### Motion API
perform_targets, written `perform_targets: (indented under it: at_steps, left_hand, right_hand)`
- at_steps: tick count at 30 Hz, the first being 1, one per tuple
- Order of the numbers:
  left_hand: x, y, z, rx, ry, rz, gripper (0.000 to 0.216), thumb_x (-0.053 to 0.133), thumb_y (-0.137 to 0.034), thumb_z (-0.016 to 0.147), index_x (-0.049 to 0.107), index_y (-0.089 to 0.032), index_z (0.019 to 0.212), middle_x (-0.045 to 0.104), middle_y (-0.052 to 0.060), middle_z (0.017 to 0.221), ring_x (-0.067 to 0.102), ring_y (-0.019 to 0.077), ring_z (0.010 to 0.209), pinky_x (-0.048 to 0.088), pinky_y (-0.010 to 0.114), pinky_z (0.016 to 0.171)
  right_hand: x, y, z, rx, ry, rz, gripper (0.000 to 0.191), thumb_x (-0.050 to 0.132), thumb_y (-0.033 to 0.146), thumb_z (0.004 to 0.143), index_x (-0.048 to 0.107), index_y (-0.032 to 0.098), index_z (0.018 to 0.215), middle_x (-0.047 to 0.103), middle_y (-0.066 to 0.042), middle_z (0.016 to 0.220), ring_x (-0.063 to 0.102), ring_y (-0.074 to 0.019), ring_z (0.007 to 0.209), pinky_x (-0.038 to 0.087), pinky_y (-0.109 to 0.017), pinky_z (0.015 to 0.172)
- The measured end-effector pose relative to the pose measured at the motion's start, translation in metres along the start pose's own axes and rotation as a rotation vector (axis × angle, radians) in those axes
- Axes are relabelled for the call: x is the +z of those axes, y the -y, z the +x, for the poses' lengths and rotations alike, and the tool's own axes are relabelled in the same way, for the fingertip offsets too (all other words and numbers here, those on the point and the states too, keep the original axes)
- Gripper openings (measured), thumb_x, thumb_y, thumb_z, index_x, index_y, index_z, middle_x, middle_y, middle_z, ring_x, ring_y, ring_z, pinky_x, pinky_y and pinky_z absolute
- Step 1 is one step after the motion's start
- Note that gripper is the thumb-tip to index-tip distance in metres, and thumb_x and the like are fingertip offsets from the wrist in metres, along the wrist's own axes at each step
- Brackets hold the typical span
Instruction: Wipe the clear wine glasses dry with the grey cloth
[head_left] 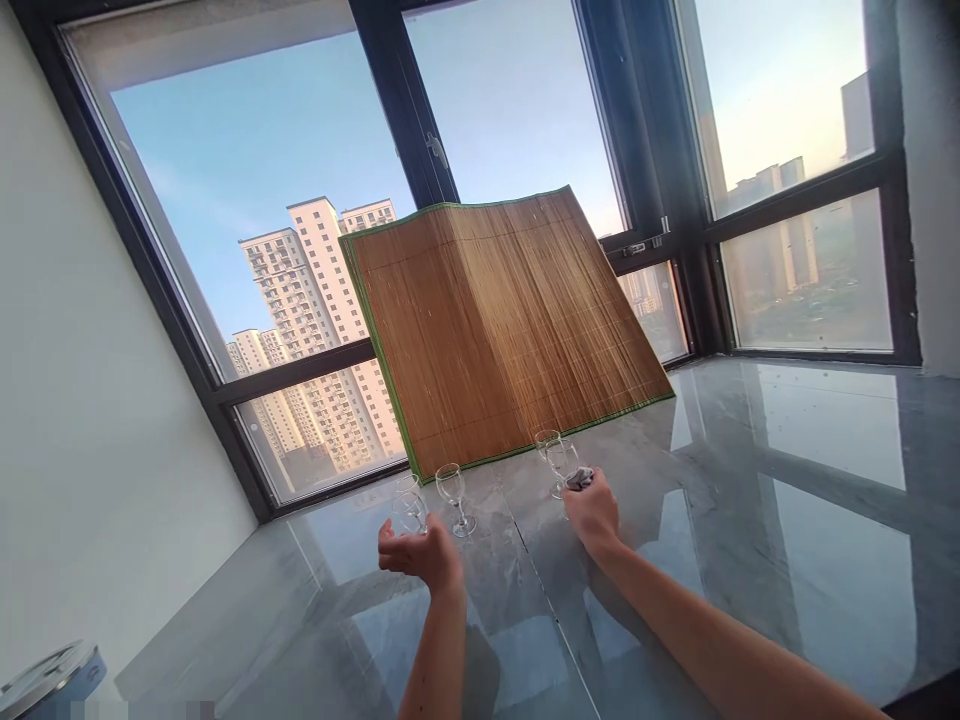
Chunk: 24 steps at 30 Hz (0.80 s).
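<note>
My left hand is cupped low over the counter, thumb and fingers apart. A clear stemmed glass shows just beyond its palm; the foot is hidden, and I cannot tell whether the fingers touch it. Right of that hand, another stemmed glass stands upright. My right hand is closed on a crumpled greyish cloth. Beside it, close together, are two more stemmed glasses, a nearer glass and a farther glass. The knuckles partly cover the nearer one.
A bamboo mat with green edging leans against the dark window frame behind the glasses. The glossy grey counter reflects the windows and has a dark seam. At the lower left is part of a round-topped container.
</note>
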<state>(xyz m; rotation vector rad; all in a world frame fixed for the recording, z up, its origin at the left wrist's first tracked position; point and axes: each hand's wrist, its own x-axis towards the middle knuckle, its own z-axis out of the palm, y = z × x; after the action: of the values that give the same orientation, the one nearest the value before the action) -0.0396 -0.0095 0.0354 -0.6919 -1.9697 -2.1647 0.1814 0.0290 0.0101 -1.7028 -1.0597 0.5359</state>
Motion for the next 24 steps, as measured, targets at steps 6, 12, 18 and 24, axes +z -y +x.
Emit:
perform_targets:
  at_steps: [6,12,18,24]
  left_hand:
    - [0.011,0.034,0.018,-0.263,-0.003,-0.176,0.061,0.064,-0.015,0.056,0.036,-0.024,0.109,0.038,0.008,0.114,0.038,0.0312,0.117,0.038,0.048,0.098]
    - [0.022,0.051,0.026,-0.338,0.111,-0.292,0.050,0.057,-0.012,0.060,0.033,-0.025,0.102,0.050,0.003,0.099,0.058,0.0214,0.095,0.049,0.036,0.080]
    - [0.026,0.052,0.023,-0.352,0.221,-0.308,0.043,0.055,-0.014,0.064,0.035,-0.024,0.102,0.056,-0.001,0.085,0.061,0.0159,0.075,0.049,0.032,0.070]
    - [0.023,0.047,0.017,-0.320,0.239,-0.214,0.045,0.056,-0.015,0.064,0.037,-0.023,0.105,0.052,-0.004,0.078,0.054,0.0138,0.058,0.044,0.031,0.062]
  right_hand:
    - [0.003,-0.003,0.008,0.070,0.019,-0.083,0.032,0.055,0.036,0.078,0.056,0.023,0.108,0.069,-0.008,0.089,0.066,-0.0258,0.083,0.043,-0.030,0.065]
    - [0.002,-0.002,0.006,0.093,0.053,-0.107,0.036,0.053,0.032,0.078,0.054,0.024,0.113,0.069,-0.010,0.092,0.066,-0.0274,0.086,0.045,-0.033,0.067]
    - [-0.007,-0.003,0.003,0.099,0.025,-0.077,0.040,0.052,0.030,0.077,0.054,0.023,0.117,0.069,-0.010,0.093,0.066,-0.0286,0.086,0.045,-0.034,0.067]
    - [-0.012,-0.003,0.000,0.145,-0.126,0.043,0.043,0.052,0.034,0.076,0.051,0.024,0.118,0.068,-0.011,0.088,0.064,-0.0298,0.079,0.043,-0.036,0.065]
